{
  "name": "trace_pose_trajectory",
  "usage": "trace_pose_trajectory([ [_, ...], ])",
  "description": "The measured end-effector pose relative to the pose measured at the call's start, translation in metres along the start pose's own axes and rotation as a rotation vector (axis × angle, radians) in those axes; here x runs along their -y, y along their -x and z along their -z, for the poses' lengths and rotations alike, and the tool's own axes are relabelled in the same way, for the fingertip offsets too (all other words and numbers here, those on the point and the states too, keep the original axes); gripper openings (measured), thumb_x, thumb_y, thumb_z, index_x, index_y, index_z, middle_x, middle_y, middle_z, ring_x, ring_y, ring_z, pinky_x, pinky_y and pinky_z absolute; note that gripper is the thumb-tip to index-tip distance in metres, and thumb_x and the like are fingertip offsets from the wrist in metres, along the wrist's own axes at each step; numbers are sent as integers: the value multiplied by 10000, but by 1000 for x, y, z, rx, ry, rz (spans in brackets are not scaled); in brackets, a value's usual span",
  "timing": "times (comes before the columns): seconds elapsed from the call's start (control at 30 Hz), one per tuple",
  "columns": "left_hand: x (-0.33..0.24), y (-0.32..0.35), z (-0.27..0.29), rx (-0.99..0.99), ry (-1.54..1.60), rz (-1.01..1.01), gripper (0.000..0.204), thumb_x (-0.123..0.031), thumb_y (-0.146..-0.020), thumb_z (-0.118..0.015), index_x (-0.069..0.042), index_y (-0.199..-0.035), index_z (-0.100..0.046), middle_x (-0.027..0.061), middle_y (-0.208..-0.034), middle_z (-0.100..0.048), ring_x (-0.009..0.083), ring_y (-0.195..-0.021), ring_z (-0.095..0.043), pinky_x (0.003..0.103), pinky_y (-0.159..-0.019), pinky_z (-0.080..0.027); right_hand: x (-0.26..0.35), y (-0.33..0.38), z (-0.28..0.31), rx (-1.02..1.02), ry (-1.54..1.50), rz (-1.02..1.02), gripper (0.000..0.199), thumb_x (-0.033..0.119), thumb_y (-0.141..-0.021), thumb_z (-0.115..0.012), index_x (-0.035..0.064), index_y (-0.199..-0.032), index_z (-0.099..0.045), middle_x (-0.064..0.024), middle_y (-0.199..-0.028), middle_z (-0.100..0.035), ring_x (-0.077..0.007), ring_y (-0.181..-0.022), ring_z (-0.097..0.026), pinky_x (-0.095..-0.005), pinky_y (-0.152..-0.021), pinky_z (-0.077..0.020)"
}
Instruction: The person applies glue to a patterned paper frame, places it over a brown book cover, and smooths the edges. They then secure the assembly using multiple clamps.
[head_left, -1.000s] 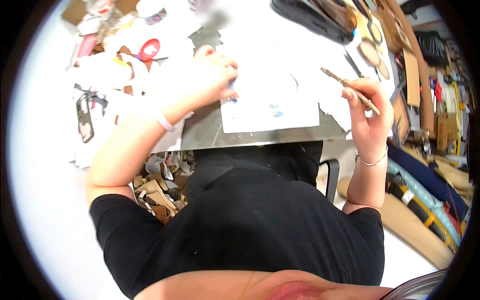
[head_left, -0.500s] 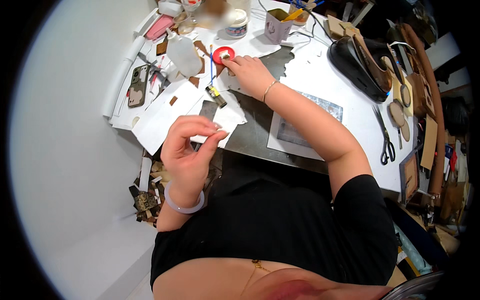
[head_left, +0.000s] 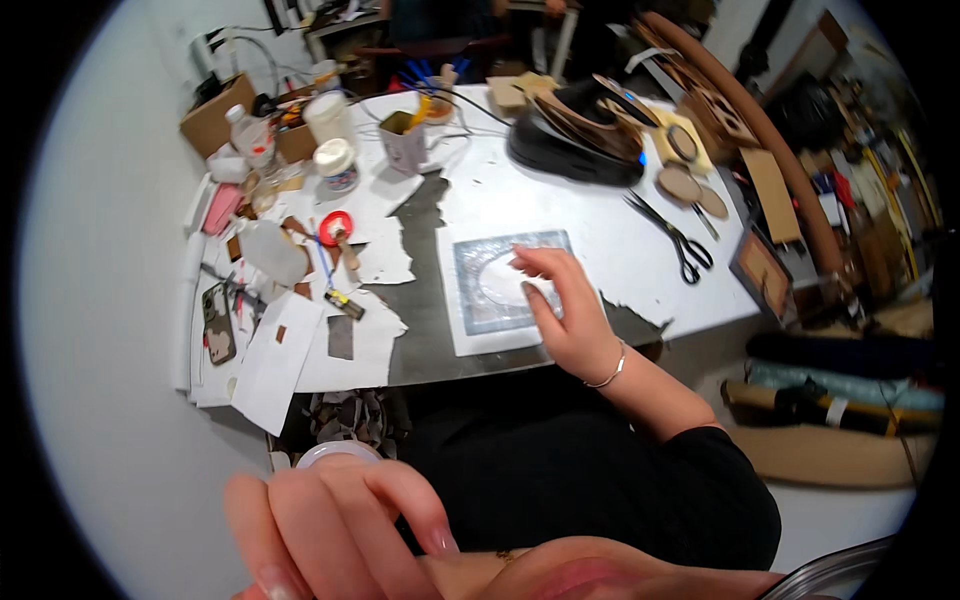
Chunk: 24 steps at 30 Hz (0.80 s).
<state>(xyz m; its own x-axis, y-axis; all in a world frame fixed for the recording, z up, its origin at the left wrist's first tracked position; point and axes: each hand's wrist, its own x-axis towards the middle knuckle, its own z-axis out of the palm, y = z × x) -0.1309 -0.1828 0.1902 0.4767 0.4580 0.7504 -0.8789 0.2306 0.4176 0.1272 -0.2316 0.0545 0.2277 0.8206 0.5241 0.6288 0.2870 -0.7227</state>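
Observation:
My left hand (head_left: 345, 525) is raised close at the lower left, its fingers curled in. Whatever it may hold is hidden. My right hand (head_left: 567, 312) hovers over or rests on a square grey speckled panel (head_left: 480, 318), thumb and fingers apart with nothing between them; contact is unclear. On that panel lies a pale oval piece (head_left: 508, 283), partly covered by the hand. Under the panel is a white sheet (head_left: 456, 337). A red round lid (head_left: 336, 228) with white residue lies to the left, a brush (head_left: 346, 251) across it.
Left of the panel are a translucent bottle (head_left: 273, 252), a phone (head_left: 218, 322), a yellow-black tube (head_left: 345, 304) and paper sheets. A white tub (head_left: 336, 165) and a pen holder (head_left: 403, 143) stand at the back. Black scissors (head_left: 680, 240) and a black machine (head_left: 570, 145) are at the right.
The view has tilted up, showing more of the table's far side. My right hand has left the red lid and come right to the panel. My left hand has risen toward me.

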Motion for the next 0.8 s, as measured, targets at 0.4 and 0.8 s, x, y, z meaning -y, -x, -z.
trace_pose_trajectory([
  [0.4,41,35,9,82,233,173,251,-306,-1148,-392,-62,-1162,-336,158,-1149,-591,263,-790,-789,450,-925,-488,-46,85,65,-318,-117,-443,354,57,-1054,-538,23,-1406,-543,-100,-1229,-660,-164,-1097,-601,-322,-984,-487],
  [0.8,57,47,57,-335,114,318,411,-443,-1071,-566,-57,-1206,-524,165,-1155,-618,295,-875,-720,474,-727,-546,-116,56,62,-150,-79,-720,419,44,-1060,-496,32,-1477,-466,-154,-1352,-658,-185,-1199,-610,-327,-1062,-480],
])
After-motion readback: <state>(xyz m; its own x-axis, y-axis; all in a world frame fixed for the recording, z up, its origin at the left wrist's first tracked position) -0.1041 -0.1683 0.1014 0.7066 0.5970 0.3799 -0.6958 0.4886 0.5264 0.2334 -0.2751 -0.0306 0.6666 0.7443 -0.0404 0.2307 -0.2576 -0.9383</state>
